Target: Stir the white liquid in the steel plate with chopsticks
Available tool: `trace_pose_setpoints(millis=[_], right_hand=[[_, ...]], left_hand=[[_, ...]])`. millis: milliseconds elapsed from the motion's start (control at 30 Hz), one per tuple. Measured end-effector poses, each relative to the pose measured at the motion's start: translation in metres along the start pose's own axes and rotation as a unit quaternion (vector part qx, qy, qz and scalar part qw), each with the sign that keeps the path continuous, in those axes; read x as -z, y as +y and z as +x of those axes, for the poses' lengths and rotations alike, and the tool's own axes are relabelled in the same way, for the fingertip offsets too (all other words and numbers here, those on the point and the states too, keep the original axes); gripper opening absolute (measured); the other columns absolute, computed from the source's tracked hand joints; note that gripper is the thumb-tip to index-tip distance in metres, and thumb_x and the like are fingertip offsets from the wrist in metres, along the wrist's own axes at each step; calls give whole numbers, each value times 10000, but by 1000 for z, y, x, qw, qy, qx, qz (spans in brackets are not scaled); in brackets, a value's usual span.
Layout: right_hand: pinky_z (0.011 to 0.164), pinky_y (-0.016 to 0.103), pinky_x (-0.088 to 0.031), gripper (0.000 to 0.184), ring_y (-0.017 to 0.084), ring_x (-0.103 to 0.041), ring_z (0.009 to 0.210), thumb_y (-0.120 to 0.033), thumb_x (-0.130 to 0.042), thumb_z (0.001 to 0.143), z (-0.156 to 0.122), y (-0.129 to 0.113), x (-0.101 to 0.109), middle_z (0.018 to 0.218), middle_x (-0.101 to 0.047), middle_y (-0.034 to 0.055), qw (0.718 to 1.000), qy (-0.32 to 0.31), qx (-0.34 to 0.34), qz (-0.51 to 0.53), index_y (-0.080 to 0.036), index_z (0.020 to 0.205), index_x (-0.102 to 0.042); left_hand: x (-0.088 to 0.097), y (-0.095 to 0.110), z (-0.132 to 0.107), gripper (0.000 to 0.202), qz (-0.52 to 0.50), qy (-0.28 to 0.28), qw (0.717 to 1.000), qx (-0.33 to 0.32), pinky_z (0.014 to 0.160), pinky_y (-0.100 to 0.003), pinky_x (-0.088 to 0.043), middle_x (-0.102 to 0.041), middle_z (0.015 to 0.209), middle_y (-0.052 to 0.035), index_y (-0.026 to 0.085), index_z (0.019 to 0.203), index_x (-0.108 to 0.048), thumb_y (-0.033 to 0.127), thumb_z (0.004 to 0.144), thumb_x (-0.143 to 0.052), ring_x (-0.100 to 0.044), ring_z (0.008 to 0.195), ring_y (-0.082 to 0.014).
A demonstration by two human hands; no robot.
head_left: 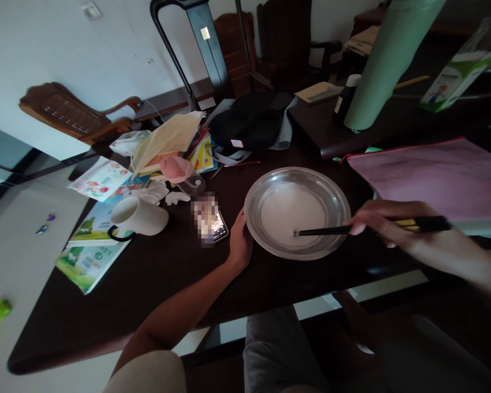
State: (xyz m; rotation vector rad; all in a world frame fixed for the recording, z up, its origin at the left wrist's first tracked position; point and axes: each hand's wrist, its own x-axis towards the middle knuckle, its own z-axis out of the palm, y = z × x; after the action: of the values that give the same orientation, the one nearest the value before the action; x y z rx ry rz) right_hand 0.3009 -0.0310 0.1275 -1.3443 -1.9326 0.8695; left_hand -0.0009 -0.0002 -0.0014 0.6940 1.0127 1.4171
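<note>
A wide, shallow stainless steel bowl (256, 240) stands on the dark table with a smooth white substance (288, 204) in its bottom; liquid or powder, I cannot say. My left hand (240, 243) grips the bowl's left side, thumb at the rim and the other fingers mostly hidden beneath. From the right, my right hand (380, 221) holds a pair of black chopsticks (323, 231) with gold near the upper ends. Their tips reach over the near right rim and touch the white substance. Just left of my left hand lies a lit phone (220, 226), its screen partly blurred out.
Left of the bowl are a white mug (141, 215), a pink-topped bottle (182, 173) and booklets (96, 262). Behind it sits a black bag (249, 123). A pink zip pouch (437, 174) lies to the right, below a tall green cylinder (387, 71). The table's front edge (147, 333) runs near my lap.
</note>
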Motion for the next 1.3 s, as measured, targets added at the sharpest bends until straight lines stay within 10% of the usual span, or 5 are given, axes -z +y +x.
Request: trace_pose_setpoints(millis=[200, 567, 767, 900, 1300], right_hand=[[835, 408, -652, 234, 247, -818, 952, -484, -670, 1032, 15, 28, -38, 1048, -862, 38, 992, 36, 116, 27, -311, 957, -808], [565, 423, -568, 527, 270, -759, 690, -752, -558, 1009, -2, 1, 19, 781, -806, -1, 993, 84, -11, -84, -361, 710, -749], [737, 379, -658, 359, 243, -824, 854, -543, -609, 1059, 4, 15, -21, 935, -859, 26, 996, -25, 82, 17, -316, 866, -809], [818, 421, -649, 231, 265, -828, 965, -457, -658, 1038, 13, 33, -40, 1076, -864, 53, 989, 29, 142, -15, -314, 953, -818], [577, 374, -629, 478, 245, -793, 690, -686, -574, 1038, 1, -1, 20, 764, -817, -11, 997, 4, 40, -60, -370, 748, -787]], left_hand=[[1, 0, 0, 353, 7, 4, 1000, 6, 1226, -477, -493, -821, 1303, -64, 234, 1137, -829, 467, 880, -766, -672, 1384, -337], [1, 0, -1, 344, -5, 3, 1000, 4, 1248, -492, -477, -817, 1313, -68, 238, 1121, -829, 464, 867, -778, -650, 1418, -348], [-1, 1, -1, 363, -5, -1, 1000, 7, 1237, -493, -487, -821, 1301, -73, 228, 1130, -826, 470, 862, -788, -660, 1406, -349], [-1, 2, -1, 363, -2, -4, 1000, 6, 1246, -483, -475, -811, 1335, -76, 226, 1153, -825, 463, 884, -769, -653, 1415, -342], [1, -1, -1, 383, -21, 0, 1000, 6, 1248, -484, -467, -825, 1306, -66, 228, 1158, -829, 469, 862, -799, -669, 1392, -344]])
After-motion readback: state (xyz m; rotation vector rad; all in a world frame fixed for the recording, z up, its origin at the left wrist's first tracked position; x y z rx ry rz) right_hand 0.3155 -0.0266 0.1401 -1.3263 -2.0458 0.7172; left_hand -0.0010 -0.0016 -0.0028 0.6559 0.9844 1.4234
